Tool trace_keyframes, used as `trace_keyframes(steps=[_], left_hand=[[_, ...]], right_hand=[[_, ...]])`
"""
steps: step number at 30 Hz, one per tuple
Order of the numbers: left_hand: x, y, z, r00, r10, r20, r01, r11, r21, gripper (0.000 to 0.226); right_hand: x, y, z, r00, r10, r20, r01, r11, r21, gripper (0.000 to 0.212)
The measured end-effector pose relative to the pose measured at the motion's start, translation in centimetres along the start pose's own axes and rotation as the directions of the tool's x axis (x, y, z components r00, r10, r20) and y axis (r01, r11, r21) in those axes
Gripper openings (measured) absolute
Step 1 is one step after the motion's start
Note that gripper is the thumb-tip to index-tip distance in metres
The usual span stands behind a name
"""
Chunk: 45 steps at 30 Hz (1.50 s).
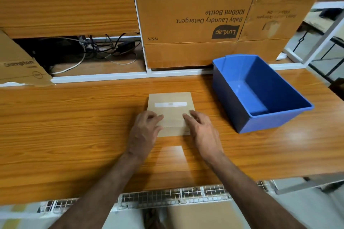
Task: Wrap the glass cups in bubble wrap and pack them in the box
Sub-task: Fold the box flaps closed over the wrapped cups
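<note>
The left hand (144, 132) and right hand (202, 130) rest apart with relaxed fingers on the small closed brown cardboard box (172, 112) on the orange wood-grain table (74, 126), covering its near corners. Its white label is blurred. Right of the box stands a blue plastic bin (260, 93).

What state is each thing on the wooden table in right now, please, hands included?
Small brown cardboard box: closed, flat on the table.
Blue plastic bin: upright, empty.
Left hand: fingers resting on the box's near left edge.
Right hand: fingers resting on its near right edge.
</note>
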<state>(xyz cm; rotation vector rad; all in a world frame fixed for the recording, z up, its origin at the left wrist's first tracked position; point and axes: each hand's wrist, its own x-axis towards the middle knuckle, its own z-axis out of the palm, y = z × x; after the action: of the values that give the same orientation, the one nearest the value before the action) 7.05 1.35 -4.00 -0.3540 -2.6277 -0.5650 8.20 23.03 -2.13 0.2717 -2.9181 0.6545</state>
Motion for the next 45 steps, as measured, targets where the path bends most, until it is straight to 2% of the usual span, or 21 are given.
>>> trace_keyframes(steps=[2,5,9,16,20,23,25,28,34,40,45], left_hand=[[-0.2,0.0,-0.2,1.000,-0.010,0.009,0.011,0.999,-0.037,0.044],[-0.1,0.4,-0.7,0.999,-0.040,0.018,0.041,0.996,-0.080,0.037],[0.7,0.5,-1.2,0.998,-0.064,0.023,0.067,0.991,-0.115,0.031],[0.3,0.2,-0.8,0.997,-0.070,0.029,0.073,0.989,-0.129,0.027],[0.3,0.0,-0.2,0.998,-0.057,0.012,0.058,0.993,-0.104,0.025],[-0.1,0.0,0.2,1.000,-0.017,-0.015,0.016,1.000,-0.007,0.023],[-0.4,-0.1,0.9,1.000,0.030,-0.008,-0.029,0.996,0.080,0.027],[-1.0,-0.3,2.3,0.994,0.073,0.076,-0.085,0.982,0.171,0.047],[-2.5,-0.2,3.8,0.981,0.027,0.190,-0.070,0.972,0.225,0.067],[-2.4,-0.2,4.1,0.966,-0.014,0.258,-0.055,0.964,0.259,0.072],[-2.1,1.7,2.5,0.952,-0.075,0.296,-0.004,0.966,0.258,0.075]], right_hand=[[0.0,0.3,0.2,1.000,-0.012,0.003,0.012,1.000,0.009,0.060],[0.1,0.5,0.1,1.000,0.021,0.021,-0.023,0.993,0.117,0.050],[0.4,0.5,0.3,0.999,0.047,-0.015,-0.044,0.987,0.155,0.052],[0.8,0.7,0.9,0.997,0.069,-0.020,-0.066,0.990,0.126,0.049],[0.8,0.6,0.6,1.000,0.023,0.008,-0.024,1.000,0.019,0.052],[0.5,0.2,0.6,0.998,-0.058,0.026,0.061,0.989,-0.134,0.056],[0.5,0.0,1.3,0.994,-0.104,0.032,0.109,0.969,-0.221,0.059],[0.5,0.2,2.5,0.989,-0.136,0.050,0.144,0.957,-0.252,0.067],[-0.6,0.6,3.7,0.982,-0.167,0.093,0.185,0.952,-0.244,0.073],[-0.4,1.0,3.6,0.979,-0.137,0.151,0.169,0.960,-0.222,0.077],[-0.3,1.2,3.4,0.968,-0.170,0.183,0.210,0.950,-0.232,0.085]])
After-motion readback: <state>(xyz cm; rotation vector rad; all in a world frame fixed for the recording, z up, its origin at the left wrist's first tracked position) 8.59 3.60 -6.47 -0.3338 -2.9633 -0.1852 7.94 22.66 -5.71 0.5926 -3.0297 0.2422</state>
